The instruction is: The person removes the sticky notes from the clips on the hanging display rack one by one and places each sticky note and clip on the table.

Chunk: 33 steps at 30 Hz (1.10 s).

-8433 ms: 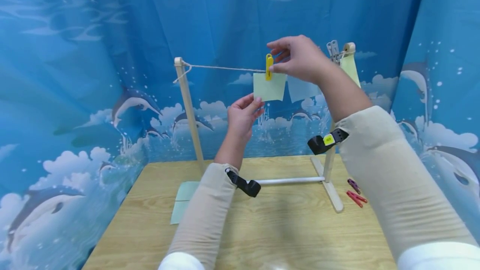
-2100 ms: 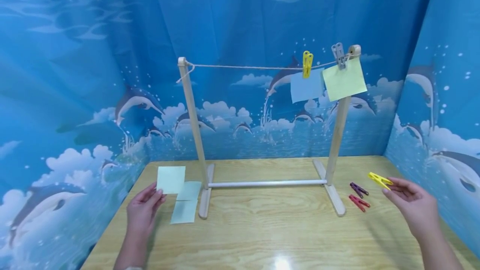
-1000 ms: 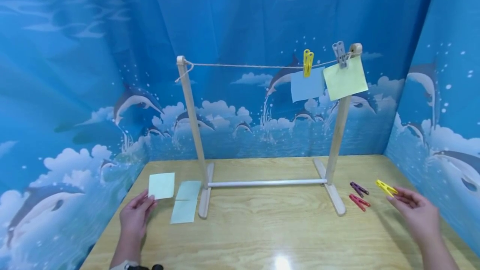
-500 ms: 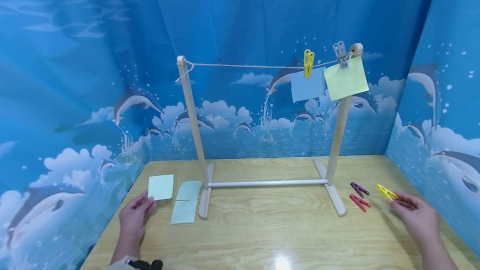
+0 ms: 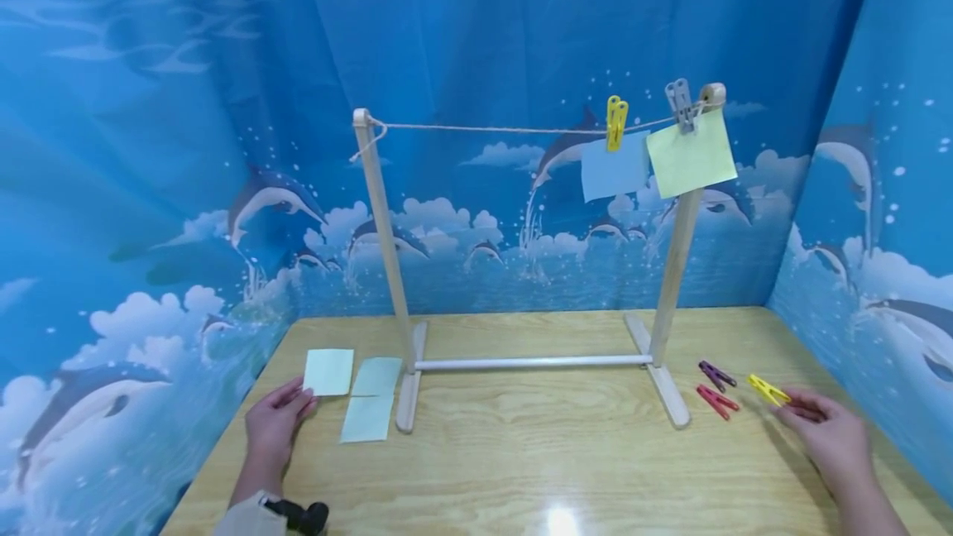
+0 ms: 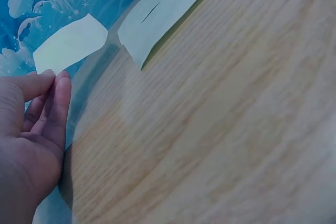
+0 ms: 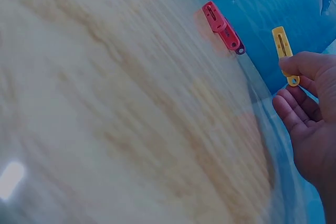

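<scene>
In the head view my left hand point(image 5: 273, 423) pinches a pale green paper note point(image 5: 329, 372) by its lower left corner, low over the table's left side. The left wrist view shows thumb and fingertips gripping that paper's edge. Two more pale green notes point(image 5: 370, 416) lie beside it. Far right, my right hand point(image 5: 828, 435) pinches a yellow clothespin point(image 7: 282, 45) between thumb and fingers, near the tabletop. Whether either held thing touches the wood I cannot tell. A red clothespin point(image 5: 718, 402) and a dark purple clothespin point(image 5: 717, 375) lie left of that hand.
A wooden stand point(image 5: 675, 271) carries a string point(image 5: 484, 129) between two posts. From it hang a blue note point(image 5: 614, 168) under a yellow clothespin point(image 5: 616, 124) and a yellow-green note point(image 5: 691, 157) under a grey clothespin point(image 5: 681, 106). A white bar point(image 5: 532, 364) joins the stand's feet.
Earlier both hands were up at the string, with the yellow clothespin on a green note there. That note and clothespin came off the string; the hands moved apart and lowered them toward the table's sides.
</scene>
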### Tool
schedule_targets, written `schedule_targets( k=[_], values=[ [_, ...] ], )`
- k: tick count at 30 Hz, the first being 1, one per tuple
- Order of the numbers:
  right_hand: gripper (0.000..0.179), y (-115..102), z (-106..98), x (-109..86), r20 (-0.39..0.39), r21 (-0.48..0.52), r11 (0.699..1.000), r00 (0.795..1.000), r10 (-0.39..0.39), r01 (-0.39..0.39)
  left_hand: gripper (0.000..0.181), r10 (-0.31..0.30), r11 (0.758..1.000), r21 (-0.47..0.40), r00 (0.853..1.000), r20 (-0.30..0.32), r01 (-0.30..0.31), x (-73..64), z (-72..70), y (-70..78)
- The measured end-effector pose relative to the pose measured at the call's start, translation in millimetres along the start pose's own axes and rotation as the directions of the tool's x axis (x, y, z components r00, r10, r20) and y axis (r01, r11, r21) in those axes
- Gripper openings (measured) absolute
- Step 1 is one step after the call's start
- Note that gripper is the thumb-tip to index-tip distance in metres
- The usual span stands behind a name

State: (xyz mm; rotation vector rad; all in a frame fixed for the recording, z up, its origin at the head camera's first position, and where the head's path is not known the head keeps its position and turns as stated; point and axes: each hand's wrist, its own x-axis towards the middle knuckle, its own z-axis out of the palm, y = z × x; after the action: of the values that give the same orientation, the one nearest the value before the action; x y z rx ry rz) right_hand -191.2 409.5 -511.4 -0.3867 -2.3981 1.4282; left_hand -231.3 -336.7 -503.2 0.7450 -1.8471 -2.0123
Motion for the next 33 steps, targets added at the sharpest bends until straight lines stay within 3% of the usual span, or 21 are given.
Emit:
schedule_targets(
  k=[11,19,24,33],
  values=[
    [0.028,8,5,0.8,0.028,-0.091,0.996,1.000,-0.002,0.004,0.044,0.005,0.988,0.152,1.000,-0.016,-0.002,11.3,6.5,-4.2],
    [0.054,13,9,2.5,0.048,-0.197,0.979,0.998,-0.052,0.060,0.040,0.042,0.981,0.188,0.999,-0.011,-0.039,10.1,8.1,-6.8],
    [0.054,11,10,3.6,0.055,-0.273,0.960,0.997,-0.054,0.067,0.040,0.051,0.977,0.206,0.999,-0.012,-0.048,9.2,7.0,-7.6],
    [0.053,5,11,4.9,0.054,-0.318,0.947,0.998,-0.028,0.044,0.039,0.045,0.968,0.248,0.999,0.002,-0.044,9.7,7.8,-5.3]
  ],
)
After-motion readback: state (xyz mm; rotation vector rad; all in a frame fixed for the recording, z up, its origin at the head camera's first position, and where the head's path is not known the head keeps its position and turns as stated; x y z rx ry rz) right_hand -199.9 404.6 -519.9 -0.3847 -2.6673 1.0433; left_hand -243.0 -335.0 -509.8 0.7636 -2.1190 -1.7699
